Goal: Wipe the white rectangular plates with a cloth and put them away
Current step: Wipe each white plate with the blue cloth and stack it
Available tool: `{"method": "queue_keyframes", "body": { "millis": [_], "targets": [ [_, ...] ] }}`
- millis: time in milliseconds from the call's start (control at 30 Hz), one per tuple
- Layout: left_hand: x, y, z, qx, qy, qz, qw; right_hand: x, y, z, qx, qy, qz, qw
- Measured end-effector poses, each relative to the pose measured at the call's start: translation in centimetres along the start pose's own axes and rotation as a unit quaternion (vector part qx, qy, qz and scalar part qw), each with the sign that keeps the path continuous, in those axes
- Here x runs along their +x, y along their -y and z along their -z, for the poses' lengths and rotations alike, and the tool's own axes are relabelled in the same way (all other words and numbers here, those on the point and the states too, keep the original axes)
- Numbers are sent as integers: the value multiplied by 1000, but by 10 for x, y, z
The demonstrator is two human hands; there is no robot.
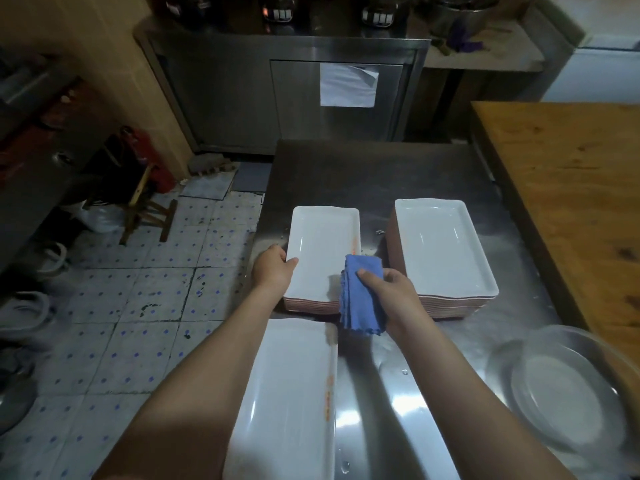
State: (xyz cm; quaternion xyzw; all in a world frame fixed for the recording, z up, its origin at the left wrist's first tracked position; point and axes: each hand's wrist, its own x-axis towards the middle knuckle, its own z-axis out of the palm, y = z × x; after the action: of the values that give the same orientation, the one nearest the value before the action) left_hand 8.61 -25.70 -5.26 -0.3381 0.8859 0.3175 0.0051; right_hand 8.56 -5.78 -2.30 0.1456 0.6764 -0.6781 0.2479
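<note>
Restaurant kitchen; steel counter [433, 393], stacked plates [446, 251]

Beyond the left plate stack [322, 237] and the right plate stack [440, 247] the counter [363, 174] lay bare. The gap between the stacks was narrow. Nearer, an open strip ran between the near plate [287, 393] and the metal basin [568, 389]; a wooden table [568, 188] bounded the right edge.

White plates: left stack [323, 251], right stack [443, 251] side by side, near plate [287, 393] in front; blue cloth [362, 296] folded, over left stack
</note>
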Motion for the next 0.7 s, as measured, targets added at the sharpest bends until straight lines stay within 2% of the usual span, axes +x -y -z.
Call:
{"method": "queue_keyframes", "body": {
  "millis": [233,700],
  "targets": [
    [-5,-2,7,-26,-46,1,999,11,7,10,12,-14,2,1000],
    [-6,-8,24,-176,12,-9,984,-7,24,28,-4,-79,11,997]
  ]
}}
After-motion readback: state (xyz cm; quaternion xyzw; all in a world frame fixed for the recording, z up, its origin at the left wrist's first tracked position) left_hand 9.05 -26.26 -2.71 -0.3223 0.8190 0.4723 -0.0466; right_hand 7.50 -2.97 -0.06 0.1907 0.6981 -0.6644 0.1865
